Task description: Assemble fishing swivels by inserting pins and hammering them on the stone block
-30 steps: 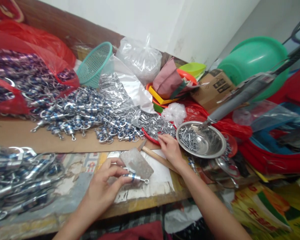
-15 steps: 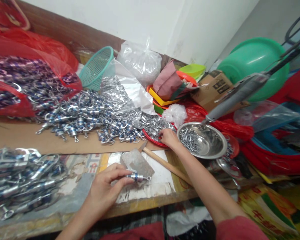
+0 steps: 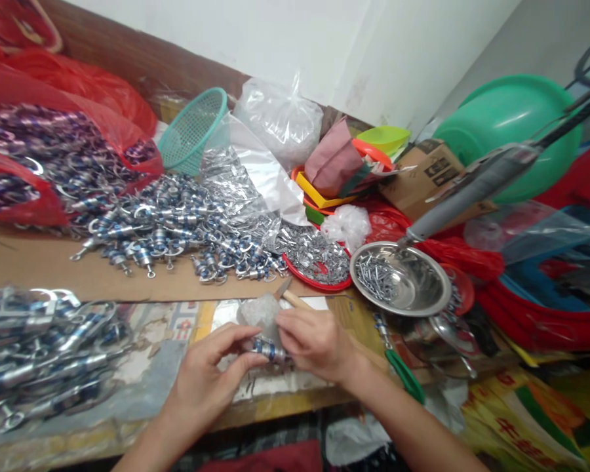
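Observation:
My left hand point(image 3: 215, 367) pinches a small silver metal fitting with blue bands point(image 3: 269, 349) between thumb and fingers, lying sideways. My right hand point(image 3: 319, 344) is closed at the fitting's right end, and its fingers hide that end; what they pinch is too small or hidden to name. Just behind both hands lies a grey metal block point(image 3: 260, 311). A hammer point(image 3: 295, 300) rests beside it, its wooden handle partly covered by my right hand. Beyond the hammer is a red plate point(image 3: 319, 284) holding many small flat metal pieces.
A steel bowl point(image 3: 423, 303) of metal pins stands right of the plate. Piles of banded fittings point(image 3: 152, 226) cover the left and back, near a red bag point(image 3: 128, 124). A grey-handled lever point(image 3: 472, 196) slants over the bowl. A green-handled tool point(image 3: 407, 377) lies at the front right edge.
My right hand has left the red plate and moved down and left to the fitting's right end. My left hand keeps its hold on the fitting. The view has shifted slightly.

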The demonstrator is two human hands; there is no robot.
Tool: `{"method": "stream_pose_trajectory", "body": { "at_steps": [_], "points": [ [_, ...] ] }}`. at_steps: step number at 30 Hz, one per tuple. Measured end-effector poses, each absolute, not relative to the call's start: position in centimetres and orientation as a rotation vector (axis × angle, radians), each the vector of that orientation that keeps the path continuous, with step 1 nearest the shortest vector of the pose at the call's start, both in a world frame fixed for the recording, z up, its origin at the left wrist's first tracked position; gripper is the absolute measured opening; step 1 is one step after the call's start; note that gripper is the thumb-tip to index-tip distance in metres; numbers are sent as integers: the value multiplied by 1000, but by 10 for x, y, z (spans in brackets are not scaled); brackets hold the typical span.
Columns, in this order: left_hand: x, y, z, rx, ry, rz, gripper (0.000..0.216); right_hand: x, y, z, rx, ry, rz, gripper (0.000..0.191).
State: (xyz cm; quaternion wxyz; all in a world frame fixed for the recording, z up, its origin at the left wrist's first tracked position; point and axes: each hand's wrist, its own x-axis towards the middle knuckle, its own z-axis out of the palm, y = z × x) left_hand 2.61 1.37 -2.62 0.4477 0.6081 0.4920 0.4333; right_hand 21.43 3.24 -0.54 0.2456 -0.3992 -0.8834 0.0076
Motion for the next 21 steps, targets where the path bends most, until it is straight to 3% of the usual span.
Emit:
{"method": "stream_pose_trajectory", "body": {
  "at_steps": [10,18,21],
  "points": [
    [26,13,-32,1387,1199,1091,32,199,19,0,-956,-2332,229,29],
    [23,15,-27,1620,1137,1081,14,195,10,-3,-903,-2294,315,34],
    [21,14,-24,1514,1150,1121,14,196,5,-5,-923,-2142,393,26]
  ]
}}
